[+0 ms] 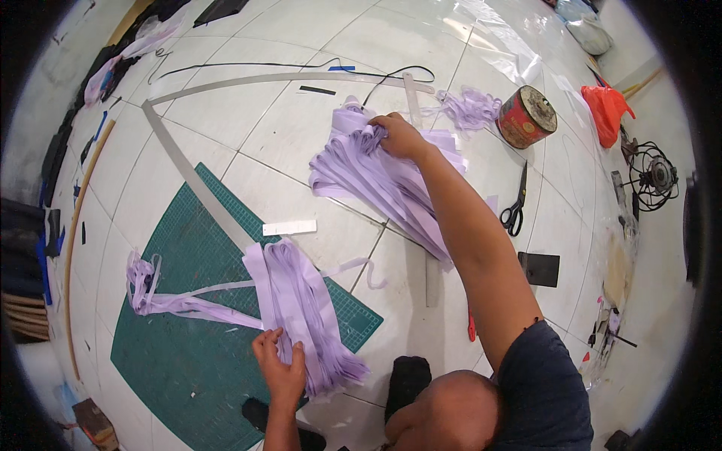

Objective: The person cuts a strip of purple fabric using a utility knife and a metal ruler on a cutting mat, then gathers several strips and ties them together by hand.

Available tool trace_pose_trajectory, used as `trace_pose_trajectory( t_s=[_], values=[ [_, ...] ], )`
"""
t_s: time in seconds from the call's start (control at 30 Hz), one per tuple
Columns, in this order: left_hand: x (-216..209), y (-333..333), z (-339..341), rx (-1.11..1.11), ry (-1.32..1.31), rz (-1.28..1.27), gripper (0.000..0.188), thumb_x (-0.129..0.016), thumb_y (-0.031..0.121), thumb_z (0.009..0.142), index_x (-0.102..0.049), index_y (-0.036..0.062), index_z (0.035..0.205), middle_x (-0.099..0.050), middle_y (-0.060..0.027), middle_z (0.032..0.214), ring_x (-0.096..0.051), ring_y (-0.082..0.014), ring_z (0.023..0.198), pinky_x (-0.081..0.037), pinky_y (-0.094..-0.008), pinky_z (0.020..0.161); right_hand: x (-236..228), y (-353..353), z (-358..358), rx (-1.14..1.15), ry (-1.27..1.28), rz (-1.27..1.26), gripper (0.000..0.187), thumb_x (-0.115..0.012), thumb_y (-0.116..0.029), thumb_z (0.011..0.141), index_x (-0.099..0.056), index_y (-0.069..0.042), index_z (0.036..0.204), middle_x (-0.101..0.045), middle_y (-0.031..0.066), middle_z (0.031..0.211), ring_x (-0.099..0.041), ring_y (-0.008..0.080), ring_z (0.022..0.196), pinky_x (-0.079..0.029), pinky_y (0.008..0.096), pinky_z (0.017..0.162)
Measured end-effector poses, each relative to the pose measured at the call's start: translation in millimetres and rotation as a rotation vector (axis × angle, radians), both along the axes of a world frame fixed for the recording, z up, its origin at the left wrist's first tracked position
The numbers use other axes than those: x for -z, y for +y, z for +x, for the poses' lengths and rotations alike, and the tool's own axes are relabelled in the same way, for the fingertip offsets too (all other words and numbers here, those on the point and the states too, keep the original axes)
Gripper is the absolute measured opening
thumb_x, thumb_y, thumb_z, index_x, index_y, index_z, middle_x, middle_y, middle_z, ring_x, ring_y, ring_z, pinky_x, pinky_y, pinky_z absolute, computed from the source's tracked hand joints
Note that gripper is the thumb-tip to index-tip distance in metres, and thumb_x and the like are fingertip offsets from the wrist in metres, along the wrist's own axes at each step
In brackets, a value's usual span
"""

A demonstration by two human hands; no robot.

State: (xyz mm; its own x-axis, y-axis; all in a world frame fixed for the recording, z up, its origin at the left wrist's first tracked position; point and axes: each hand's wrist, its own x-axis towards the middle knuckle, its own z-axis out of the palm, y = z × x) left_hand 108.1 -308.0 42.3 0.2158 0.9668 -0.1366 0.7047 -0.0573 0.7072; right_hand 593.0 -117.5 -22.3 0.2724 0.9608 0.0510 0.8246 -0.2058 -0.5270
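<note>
A fanned pile of lilac fabric strips [361, 165] lies on the tiled floor ahead of me. My right hand [400, 137] reaches to its far end, fingers closed on the gathered strips there. A second bundle of lilac fabric strips [293, 289] lies across the right edge of a green cutting mat [188, 368]. My left hand [282, 368] rests at that bundle's near left side, thumb and fingers apart, touching the cloth. Thin tangled lilac strips [177, 303] trail from the bundle leftward over the mat.
A long metal square [188, 177] crosses the mat's far corner. A white plate [289, 227] lies near it. Black scissors [514, 214], a red tin [526, 118], lilac scraps [470, 107] and a black square piece [539, 269] are on the right. A wooden stick [79, 218] lies left.
</note>
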Motion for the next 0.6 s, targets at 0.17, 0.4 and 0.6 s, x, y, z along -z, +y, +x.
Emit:
trace_pose_trajectory(
  t_s=[0.17,0.4,0.6],
  values=[
    [-5,1,1,-0.013,-0.01,-0.014,0.041,-0.071,0.009,0.08,-0.057,0.0045,0.118,-0.049,-0.014,0.12,-0.053,-0.0292,0.11,-0.045,-0.0406,0.089,-24,-10,3,-0.062,0.014,0.0,0.034,-0.068,-0.007,0.078,-0.064,-0.008,0.112,-0.061,0.0175,0.115,-0.06,0.0344,0.112,-0.049,0.0401,0.097],
    [7,-1,-1,0.019,-0.024,-0.002,0.04,-0.071,0.009,0.08,-0.058,0.0044,0.118,-0.05,-0.0142,0.119,-0.053,-0.0293,0.11,-0.046,-0.0407,0.089,-31,-25,-3,-0.18,-0.005,0.045,0.051,-0.066,-0.006,0.078,-0.056,-0.014,0.128,-0.06,0.0144,0.12,-0.061,0.0326,0.111,-0.051,0.042,0.094],
    [-1,1,7,0.044,-0.035,0.005,0.042,-0.071,0.009,0.08,-0.057,0.0045,0.119,-0.051,-0.0141,0.119,-0.054,-0.0292,0.111,-0.046,-0.0407,0.089,-39,-21,-20,-0.23,-0.263,0.023,0.048,-0.059,-0.006,0.087,-0.054,-0.024,0.131,-0.059,0.0101,0.119,-0.063,0.0306,0.107,-0.054,0.0433,0.084]
  ],
)
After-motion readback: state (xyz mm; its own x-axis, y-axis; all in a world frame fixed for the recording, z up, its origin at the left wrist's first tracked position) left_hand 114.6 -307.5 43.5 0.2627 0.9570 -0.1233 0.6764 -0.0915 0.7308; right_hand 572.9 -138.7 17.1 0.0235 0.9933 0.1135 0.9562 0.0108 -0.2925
